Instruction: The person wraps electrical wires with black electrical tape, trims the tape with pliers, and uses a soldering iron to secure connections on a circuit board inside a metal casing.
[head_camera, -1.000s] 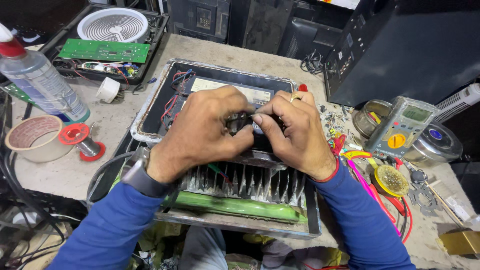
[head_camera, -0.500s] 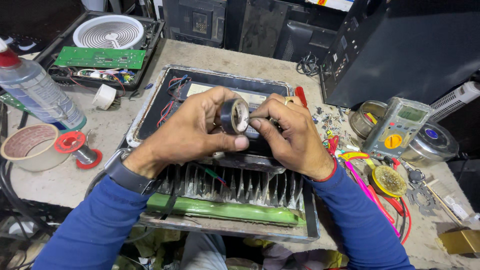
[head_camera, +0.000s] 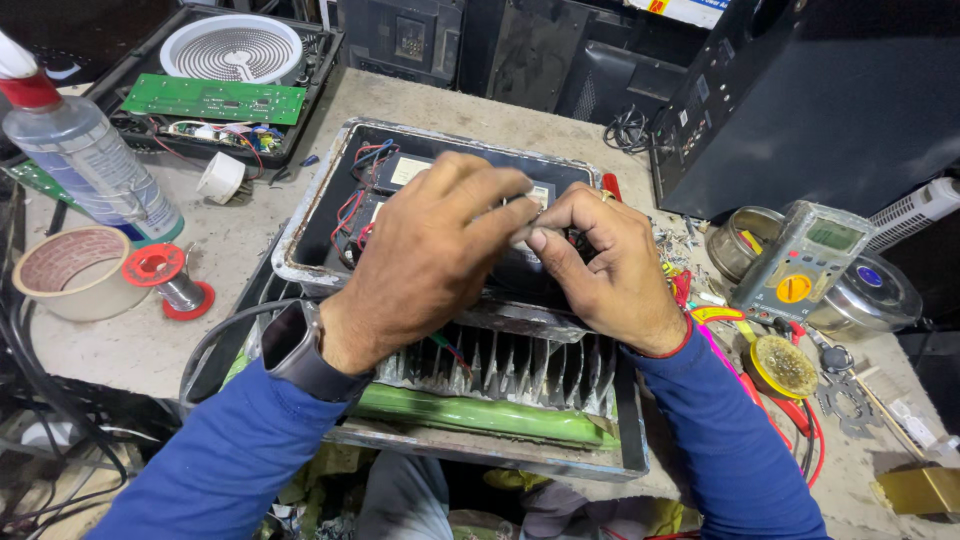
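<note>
Both hands meet over open metal casing (head_camera: 300, 262) mid-bench; left hand (head_camera: 425, 255) and right hand (head_camera: 605, 265) fingers pinching a small part, probably tape, hidden; multimeter (head_camera: 795, 262) crowds right edge; bench (head_camera: 130, 345) bare left.

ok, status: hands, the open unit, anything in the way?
Left hand and right hand together over open unit, fingertips pinching something small; can't tell what. Red and blue wires beside the left hand. Multimeter and solder spool off to the sides.

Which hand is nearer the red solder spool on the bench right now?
Left. The left hand is over the open metal case, closer to the solder spool at far left; the right hand sits farther right, beyond it.
</note>
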